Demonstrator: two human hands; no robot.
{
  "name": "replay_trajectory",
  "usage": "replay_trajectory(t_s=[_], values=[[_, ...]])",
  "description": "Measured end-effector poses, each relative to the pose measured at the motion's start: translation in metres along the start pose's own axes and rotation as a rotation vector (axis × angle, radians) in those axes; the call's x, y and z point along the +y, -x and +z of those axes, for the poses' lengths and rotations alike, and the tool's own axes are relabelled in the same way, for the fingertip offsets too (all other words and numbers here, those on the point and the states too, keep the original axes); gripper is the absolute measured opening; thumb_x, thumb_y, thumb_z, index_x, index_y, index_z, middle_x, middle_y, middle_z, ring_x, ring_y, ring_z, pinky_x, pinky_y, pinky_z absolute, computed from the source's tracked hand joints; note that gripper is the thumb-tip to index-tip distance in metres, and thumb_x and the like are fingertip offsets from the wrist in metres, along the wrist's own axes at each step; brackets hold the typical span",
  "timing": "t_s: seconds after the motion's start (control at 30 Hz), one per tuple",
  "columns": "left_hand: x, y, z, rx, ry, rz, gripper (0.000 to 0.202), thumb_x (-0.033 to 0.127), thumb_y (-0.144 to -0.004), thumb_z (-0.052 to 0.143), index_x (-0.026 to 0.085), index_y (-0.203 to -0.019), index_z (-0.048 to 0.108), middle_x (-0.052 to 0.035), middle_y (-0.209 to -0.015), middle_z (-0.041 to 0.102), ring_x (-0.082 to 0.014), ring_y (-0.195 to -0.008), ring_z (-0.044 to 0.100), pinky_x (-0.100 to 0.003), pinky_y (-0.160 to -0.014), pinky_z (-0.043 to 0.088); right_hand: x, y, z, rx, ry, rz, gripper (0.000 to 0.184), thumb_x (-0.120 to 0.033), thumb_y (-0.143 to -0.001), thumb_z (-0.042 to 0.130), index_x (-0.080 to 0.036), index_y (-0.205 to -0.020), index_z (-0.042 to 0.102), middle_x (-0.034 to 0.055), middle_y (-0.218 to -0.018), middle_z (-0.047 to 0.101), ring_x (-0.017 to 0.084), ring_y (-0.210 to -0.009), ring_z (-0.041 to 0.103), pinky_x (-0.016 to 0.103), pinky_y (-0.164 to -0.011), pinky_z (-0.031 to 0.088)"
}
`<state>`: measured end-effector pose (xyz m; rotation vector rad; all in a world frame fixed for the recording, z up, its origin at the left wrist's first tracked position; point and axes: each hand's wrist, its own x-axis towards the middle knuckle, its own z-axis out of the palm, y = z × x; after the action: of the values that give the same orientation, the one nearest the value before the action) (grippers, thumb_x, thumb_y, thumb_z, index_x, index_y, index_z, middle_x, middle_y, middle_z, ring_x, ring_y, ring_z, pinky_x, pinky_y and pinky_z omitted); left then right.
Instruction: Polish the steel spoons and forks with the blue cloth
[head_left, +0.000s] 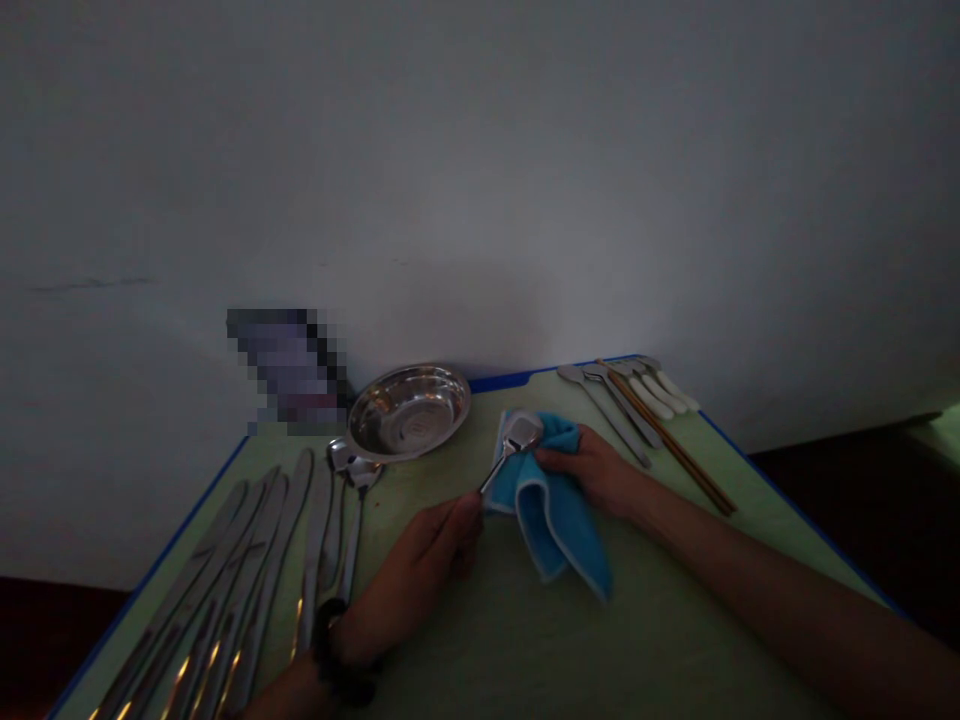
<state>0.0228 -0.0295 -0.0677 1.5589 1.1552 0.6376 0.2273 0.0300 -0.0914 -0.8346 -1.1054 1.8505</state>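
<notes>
The left hand [439, 540] has its fingers closed round the handle of a metal spoon [523, 430], which is raised over the middle of the worktop [660, 640]. The right hand [596, 468] pinches a blue cloth [555, 535] that lies behind and beneath the spoon's bowl; the thumb shows near the bowl's edge, but the other fingers are mostly covered, so I cannot tell how firmly they press through the fabric.

The likeliest trouble is a slip: the handle is thin and smooth, and a hard tug from the cloth side could twist it in the left fingers or pull it free. The loose end of the cloth hangs down in folds — it could snag or drag if the hands drop lower.

Crowding is another risk. The left forearm, with its dark bracelet [330, 645], lies close by the row of knives [247, 560] and the other spoons [365, 468] — a careless sweep of the elbow or wrist could knock them askew.
</notes>
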Motion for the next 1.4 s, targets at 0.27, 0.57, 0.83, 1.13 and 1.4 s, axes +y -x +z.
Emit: replay_trajectory(t_s=[0.27,0.57,0.83,1.13,1.4], values=[[0.0,-0.001,-0.001,-0.008,0.029,0.01,0.041,0.043,-0.09,0.028,0.018,-0.061,0.04,0.0053,-0.055,0.037,-0.0095,-0.051,0.034,-0.022,-0.049,0.029,0.001,0.001,0.003,0.004,-0.105,0.1,0.029,-0.026,-0.057,0.075,-0.016,-0.081,0.063,0.0001,-0.071,0.067,0.012,-0.063,0.062,0.027,-0.066,0.049],[-0.001,0.0,0.0,0.319,0.088,0.004,0.04,0.04,-0.091,0.023,0.019,-0.069,0.048,0.0036,-0.058,0.041,-0.0115,-0.054,0.039,-0.022,-0.05,0.033,-0.012,0.005,-0.012,-0.379,0.254,0.196,0.037,-0.045,-0.065,0.066,-0.014,-0.084,0.063,0.003,-0.075,0.065,0.014,-0.07,0.061,0.027,-0.068,0.048],[0.006,0.002,0.007,0.378,-0.247,0.109,0.02,0.034,-0.089,0.036,0.019,-0.081,0.048,0.0017,-0.069,0.053,-0.0147,-0.063,0.051,-0.025,-0.059,0.039,-0.027,0.003,0.01,-0.159,0.811,-0.295,0.041,-0.036,-0.073,0.062,-0.023,-0.112,0.055,0.0069,-0.115,0.055,0.019,-0.103,0.051,0.036,-0.088,0.039],[0.0,-0.002,0.007,0.167,-0.397,0.18,0.026,0.034,-0.091,0.034,0.019,-0.079,0.052,0.0013,-0.069,0.057,-0.0142,-0.062,0.054,-0.025,-0.059,0.041,-0.006,0.006,0.034,-0.015,0.471,-0.21,0.024,-0.037,-0.077,0.056,-0.019,-0.091,0.063,-0.0009,-0.068,0.06,0.011,-0.063,0.054,0.028,-0.065,0.043],[-0.002,0.002,0.01,0.116,-0.614,0.321,0.029,0.032,-0.089,0.039,0.023,-0.113,0.051,-0.0066,-0.107,0.053,-0.0201,-0.096,0.051,-0.036,-0.086,0.043,-0.052,0.002,0.003,0.076,0.832,-0.172,0.026,-0.04,-0.08,0.049,-0.016,-0.074,0.055,0.0011,-0.058,0.062,0.011,-0.05,0.058,0.024,-0.052,0.045]])
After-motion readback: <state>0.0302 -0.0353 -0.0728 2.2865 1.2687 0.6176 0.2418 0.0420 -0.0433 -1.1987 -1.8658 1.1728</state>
